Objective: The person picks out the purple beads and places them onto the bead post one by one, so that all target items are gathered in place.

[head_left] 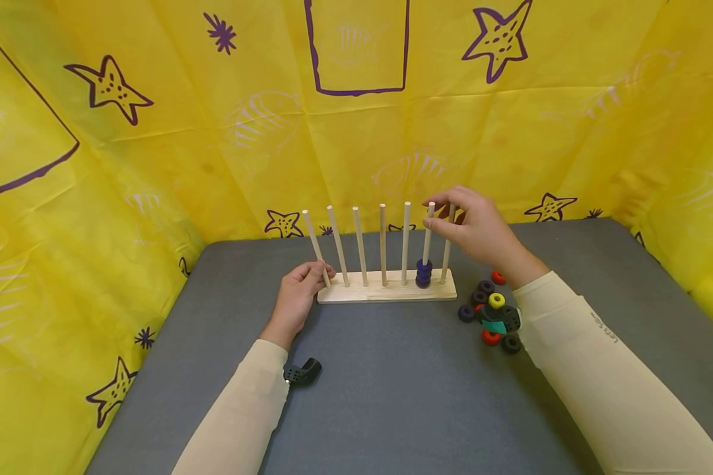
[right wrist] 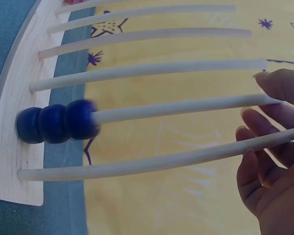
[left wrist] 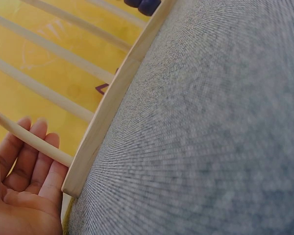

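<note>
A wooden peg rack [head_left: 356, 295] with several upright pegs stands on the table. Three dark blue rings [right wrist: 54, 122] are stacked at the bottom of the second peg from the right. At the rack's left end my left hand [head_left: 300, 290] holds the lower part of the leftmost peg [left wrist: 36, 139], thumb on one side and fingers loosely curled behind it. My right hand [head_left: 472, 224] is at the tops of the two rightmost pegs. In the right wrist view its thumb and fingers [right wrist: 250, 174] are spread apart around the peg tips, with no ring between them.
To the right of the rack lies a loose pile of rings: red [head_left: 490, 338], yellow [head_left: 496, 301] and dark ones [head_left: 466, 313]. The right wrist's camera [head_left: 508, 319] partly covers them. Yellow patterned cloth [head_left: 356, 145] hangs behind and beside the grey table [head_left: 368, 396].
</note>
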`<state>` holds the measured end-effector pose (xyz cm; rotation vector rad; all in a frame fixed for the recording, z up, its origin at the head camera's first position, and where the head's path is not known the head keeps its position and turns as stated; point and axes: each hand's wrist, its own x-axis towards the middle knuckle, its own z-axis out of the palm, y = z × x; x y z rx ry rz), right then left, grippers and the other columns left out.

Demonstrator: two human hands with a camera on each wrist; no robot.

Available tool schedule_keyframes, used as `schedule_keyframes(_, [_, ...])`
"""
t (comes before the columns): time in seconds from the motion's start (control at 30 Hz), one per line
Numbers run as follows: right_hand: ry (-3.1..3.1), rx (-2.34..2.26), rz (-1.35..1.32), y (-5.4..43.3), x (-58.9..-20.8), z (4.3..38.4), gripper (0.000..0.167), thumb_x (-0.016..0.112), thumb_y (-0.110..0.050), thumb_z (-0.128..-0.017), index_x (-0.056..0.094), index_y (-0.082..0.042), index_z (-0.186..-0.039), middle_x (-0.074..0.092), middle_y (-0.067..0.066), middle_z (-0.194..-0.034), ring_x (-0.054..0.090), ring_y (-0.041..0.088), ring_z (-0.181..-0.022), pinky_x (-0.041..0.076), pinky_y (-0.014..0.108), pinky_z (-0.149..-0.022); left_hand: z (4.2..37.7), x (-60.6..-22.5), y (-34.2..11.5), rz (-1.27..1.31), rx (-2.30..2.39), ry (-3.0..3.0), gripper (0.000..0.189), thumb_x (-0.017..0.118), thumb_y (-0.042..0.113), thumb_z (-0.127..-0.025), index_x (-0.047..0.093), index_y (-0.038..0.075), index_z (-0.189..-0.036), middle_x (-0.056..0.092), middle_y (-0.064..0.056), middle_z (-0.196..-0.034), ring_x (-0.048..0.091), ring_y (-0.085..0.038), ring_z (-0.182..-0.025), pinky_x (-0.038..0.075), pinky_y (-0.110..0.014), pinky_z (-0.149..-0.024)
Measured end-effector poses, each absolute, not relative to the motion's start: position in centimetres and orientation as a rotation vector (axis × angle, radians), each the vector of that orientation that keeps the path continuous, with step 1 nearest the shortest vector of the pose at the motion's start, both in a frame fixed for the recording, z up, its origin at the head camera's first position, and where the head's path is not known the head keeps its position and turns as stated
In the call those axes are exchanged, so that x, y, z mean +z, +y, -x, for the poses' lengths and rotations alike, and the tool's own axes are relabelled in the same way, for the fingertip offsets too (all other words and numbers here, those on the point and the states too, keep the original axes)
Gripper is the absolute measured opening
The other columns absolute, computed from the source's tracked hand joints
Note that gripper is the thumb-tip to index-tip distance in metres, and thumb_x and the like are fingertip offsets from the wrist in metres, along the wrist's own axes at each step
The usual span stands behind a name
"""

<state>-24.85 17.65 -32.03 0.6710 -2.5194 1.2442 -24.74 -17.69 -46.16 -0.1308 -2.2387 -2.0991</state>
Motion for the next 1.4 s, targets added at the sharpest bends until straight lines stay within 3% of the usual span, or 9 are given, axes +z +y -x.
schedule_keyframes(0.67, [-2.499,1.386,-0.632,18.1,-31.4,24.1,0.028,0.075,-0.020,-0.107,0.073,-0.005,-0.131,0.069,0.009,-0.115,0.059,0.024,-0.098,0.052,0.032,-0.084,24.9,-46.3,-17.8,0.133,-2.107,-2.236,0.045,0.064,0.038,-0.113,0.073,-0.006,-0.118,0.075,-0.021,-0.118,0.071,-0.030,-0.119,0.056,-0.036,-0.105])
schedule_keyframes(0.9, [-2.481,1.569,-0.624,18.6,-31.3,23.9,0.038,0.055,-0.032,-0.117,0.069,-0.003,-0.138,0.068,0.013,-0.126,0.060,0.029,-0.112,0.052,0.035,-0.088,24.9,-46.4,-17.8,0.123,-2.108,-2.241,0.045,0.064,0.039,-0.112,0.074,-0.005,-0.118,0.075,-0.021,-0.117,0.070,-0.030,-0.119,0.056,-0.037,-0.106])
schedule_keyframes(1.1, [-2.414,1.698,-0.686,19.1,-31.3,24.1,0.056,0.035,-0.039,-0.121,0.065,0.004,-0.141,0.065,0.023,-0.124,0.059,0.032,-0.115,0.052,0.037,-0.091,24.9,-46.4,-17.9,0.125,-2.098,-2.244,0.046,0.063,0.040,-0.113,0.074,-0.005,-0.118,0.075,-0.021,-0.117,0.070,-0.030,-0.119,0.056,-0.038,-0.106])
schedule_keyframes(1.4, [-2.371,1.781,-0.681,20.1,-31.7,23.8,0.060,0.031,-0.043,-0.121,0.064,0.002,-0.144,0.068,0.020,-0.126,0.060,0.037,-0.119,0.053,0.035,-0.090,24.8,-46.2,-17.7,0.119,-2.092,-2.254,0.046,0.063,0.039,-0.113,0.073,-0.005,-0.119,0.075,-0.021,-0.118,0.070,-0.032,-0.120,0.055,-0.039,-0.106])
